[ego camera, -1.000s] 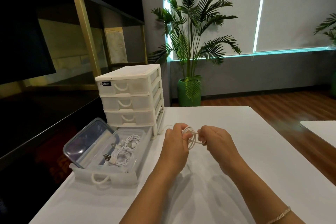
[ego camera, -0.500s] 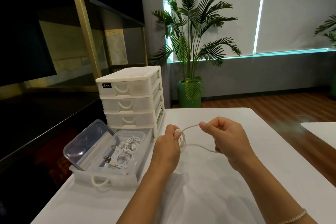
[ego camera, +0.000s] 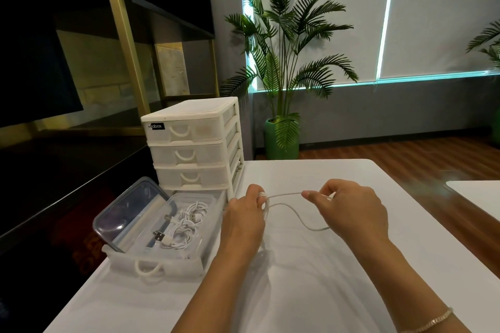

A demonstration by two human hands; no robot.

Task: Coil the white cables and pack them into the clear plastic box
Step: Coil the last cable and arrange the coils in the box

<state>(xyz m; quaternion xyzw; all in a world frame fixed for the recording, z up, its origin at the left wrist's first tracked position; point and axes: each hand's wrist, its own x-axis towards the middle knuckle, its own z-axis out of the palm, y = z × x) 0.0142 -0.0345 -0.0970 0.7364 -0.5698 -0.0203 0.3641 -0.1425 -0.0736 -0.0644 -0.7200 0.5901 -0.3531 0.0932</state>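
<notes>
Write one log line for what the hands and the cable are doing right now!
left hand: grips coil | right hand: pinches white cable pulled taut | clear plastic box: open, coiled cables inside | step: coiling

left hand (ego camera: pixel 243 220) hides most of cable (ego camera: pixel 293 211) coil, loop count no idea. right hand (ego camera: pixel 351 213) covers cable end too. coiled cables (ego camera: pixel 184 227) in clear box (ego camera: pixel 208 227) just white tangle, can't count. surface (ego camera: pixel 311 292) cut off at bottom edge.
</notes>
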